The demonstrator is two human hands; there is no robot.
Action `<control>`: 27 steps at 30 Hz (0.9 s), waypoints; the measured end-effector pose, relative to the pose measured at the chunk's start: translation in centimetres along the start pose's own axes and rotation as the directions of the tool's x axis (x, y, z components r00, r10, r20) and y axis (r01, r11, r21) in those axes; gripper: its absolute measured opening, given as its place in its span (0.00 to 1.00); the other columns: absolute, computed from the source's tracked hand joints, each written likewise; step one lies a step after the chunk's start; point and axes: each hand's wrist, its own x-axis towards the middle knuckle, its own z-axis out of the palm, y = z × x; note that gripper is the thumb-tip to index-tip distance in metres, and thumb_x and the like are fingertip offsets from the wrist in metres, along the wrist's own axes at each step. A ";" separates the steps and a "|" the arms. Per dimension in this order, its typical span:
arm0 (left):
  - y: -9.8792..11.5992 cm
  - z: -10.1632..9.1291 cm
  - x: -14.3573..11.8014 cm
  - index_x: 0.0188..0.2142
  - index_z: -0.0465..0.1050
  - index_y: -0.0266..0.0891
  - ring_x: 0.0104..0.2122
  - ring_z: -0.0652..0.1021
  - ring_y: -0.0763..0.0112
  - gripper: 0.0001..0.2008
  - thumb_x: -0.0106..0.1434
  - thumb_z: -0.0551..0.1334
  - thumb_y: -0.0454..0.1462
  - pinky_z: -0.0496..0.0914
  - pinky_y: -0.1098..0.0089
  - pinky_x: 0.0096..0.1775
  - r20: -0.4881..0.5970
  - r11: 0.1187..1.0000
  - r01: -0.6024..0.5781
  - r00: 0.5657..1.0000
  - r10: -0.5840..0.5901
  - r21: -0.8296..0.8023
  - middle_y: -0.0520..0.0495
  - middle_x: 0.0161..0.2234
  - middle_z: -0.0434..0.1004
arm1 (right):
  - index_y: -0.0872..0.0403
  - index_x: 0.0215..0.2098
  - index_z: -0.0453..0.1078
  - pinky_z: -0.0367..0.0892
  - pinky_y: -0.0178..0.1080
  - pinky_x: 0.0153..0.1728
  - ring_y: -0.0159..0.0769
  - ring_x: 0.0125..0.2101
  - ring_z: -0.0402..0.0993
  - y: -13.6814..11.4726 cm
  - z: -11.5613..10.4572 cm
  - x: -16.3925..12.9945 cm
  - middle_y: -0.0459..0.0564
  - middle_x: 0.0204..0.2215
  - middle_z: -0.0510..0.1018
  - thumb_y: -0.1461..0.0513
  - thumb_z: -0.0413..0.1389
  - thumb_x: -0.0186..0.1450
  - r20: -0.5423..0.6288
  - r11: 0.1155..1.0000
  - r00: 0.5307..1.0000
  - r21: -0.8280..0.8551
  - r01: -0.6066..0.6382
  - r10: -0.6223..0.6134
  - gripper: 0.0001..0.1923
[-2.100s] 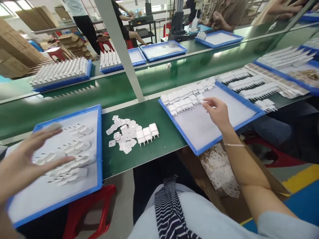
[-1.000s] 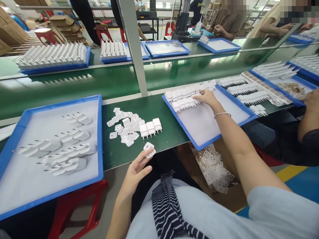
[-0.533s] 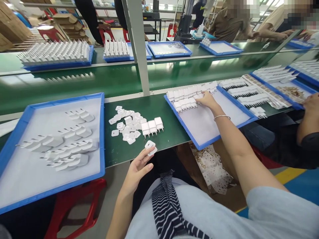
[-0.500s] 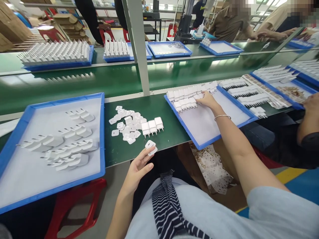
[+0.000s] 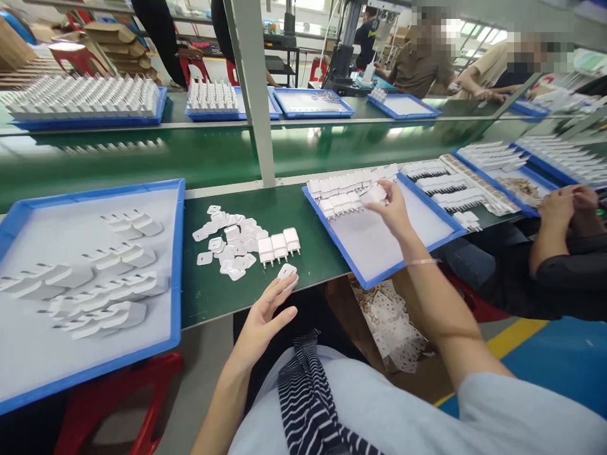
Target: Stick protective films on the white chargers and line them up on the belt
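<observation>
My left hand (image 5: 263, 316) holds a white charger plug (image 5: 288, 273) by its fingertips at the near edge of the green bench (image 5: 303, 208). My right hand (image 5: 394, 213) is over the right blue tray (image 5: 389, 268) and grips another white charger (image 5: 376, 193), just above the rows of chargers (image 5: 339, 193) at the tray's far end. Between my hands, three chargers (image 5: 279, 246) stand in a row beside a pile of small white film pieces (image 5: 222, 240).
A left blue tray (image 5: 177, 253) holds several chargers lying flat. A grey post (image 5: 253, 95) rises behind the bench. Further trays of chargers sit across the conveyor and to the right, where another person's hands (image 5: 564, 202) work. A box of scraps (image 5: 393, 322) is under the bench.
My right hand has lifted off the charger rows with one charger and drawn slightly towards me. My left hand keeps its charger at the bench edge.
</observation>
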 end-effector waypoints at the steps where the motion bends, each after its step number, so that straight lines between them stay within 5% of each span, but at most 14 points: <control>1: 0.2 0.7 0.5 0.62 0.73 0.52 0.68 0.67 0.47 0.29 0.61 0.72 0.44 0.55 0.50 0.72 0.010 1.000 -0.016 1.000 0.016 -0.014 0.45 0.71 0.62 | 0.51 0.62 0.59 0.72 0.51 0.57 0.51 0.56 0.73 -1.3 0.1 -2.5 0.58 0.57 0.73 0.53 0.66 0.55 0.025 0.998 0.998 0.034 0.053 -0.053 0.40; 4: 1.1 3.2 1.9 0.64 0.70 0.52 0.67 0.69 0.46 0.34 0.59 0.74 0.44 0.56 0.49 0.71 0.027 0.993 -0.073 0.997 0.076 -0.092 0.44 0.73 0.55 | 0.46 0.65 0.57 0.73 0.53 0.57 0.52 0.58 0.72 -5.0 1.9 -10.7 0.57 0.59 0.70 0.55 0.66 0.59 0.015 0.908 0.945 0.284 0.310 -0.327 0.40; 7: 1.9 5.5 2.7 0.66 0.66 0.51 0.69 0.65 0.44 0.43 0.53 0.77 0.46 0.61 0.51 0.69 0.030 0.973 -0.181 0.982 0.187 -0.140 0.42 0.74 0.52 | 0.41 0.67 0.56 0.69 0.59 0.62 0.54 0.61 0.69 -7.9 4.7 -17.1 0.57 0.61 0.68 0.59 0.65 0.62 -0.032 0.859 0.931 0.377 0.348 -0.363 0.39; 10: 2.5 6.6 2.7 0.66 0.68 0.47 0.70 0.64 0.46 0.46 0.49 0.79 0.48 0.60 0.53 0.70 -0.084 0.952 -0.299 0.953 0.293 -0.073 0.40 0.72 0.59 | 0.38 0.68 0.54 0.69 0.63 0.62 0.56 0.63 0.67 -9.3 7.2 -20.2 0.56 0.61 0.68 0.60 0.64 0.63 -0.051 0.853 0.923 0.366 0.373 -0.382 0.40; 13: 2.9 6.8 2.0 0.62 0.72 0.44 0.66 0.70 0.51 0.36 0.54 0.77 0.46 0.62 0.55 0.69 -0.247 0.951 -0.308 0.923 0.295 -0.018 0.41 0.65 0.71 | 0.36 0.70 0.52 0.68 0.66 0.62 0.57 0.64 0.66 -9.9 8.7 -21.1 0.56 0.61 0.68 0.63 0.61 0.63 -0.032 0.834 0.901 0.365 0.413 -0.432 0.41; 22: 2.2 6.1 1.7 0.56 0.78 0.43 0.58 0.77 0.54 0.27 0.57 0.74 0.40 0.71 0.58 0.61 -0.366 0.930 -0.358 0.879 0.306 -0.083 0.42 0.57 0.80 | 0.40 0.74 0.51 0.58 0.65 0.69 0.56 0.70 0.58 -9.8 8.4 -21.6 0.52 0.69 0.63 0.66 0.57 0.63 0.092 0.748 0.859 0.543 0.381 -0.504 0.44; 25: 2.0 5.3 1.8 0.53 0.80 0.41 0.55 0.80 0.54 0.25 0.55 0.75 0.40 0.75 0.59 0.56 -0.400 0.935 -0.329 0.881 0.252 -0.134 0.43 0.54 0.82 | 0.38 0.72 0.57 0.57 0.64 0.69 0.55 0.70 0.59 -9.8 7.3 -20.6 0.49 0.69 0.65 0.63 0.56 0.67 0.211 0.750 0.833 0.584 0.312 -0.511 0.36; 27: 2.2 4.3 1.6 0.50 0.82 0.42 0.54 0.81 0.53 0.24 0.53 0.76 0.39 0.75 0.58 0.56 -0.323 0.941 -0.308 0.913 0.250 -0.143 0.44 0.52 0.83 | 0.38 0.64 0.69 0.62 0.61 0.66 0.53 0.66 0.65 -9.8 6.3 -19.4 0.49 0.63 0.72 0.62 0.55 0.70 0.212 0.775 0.871 0.579 0.254 -0.444 0.25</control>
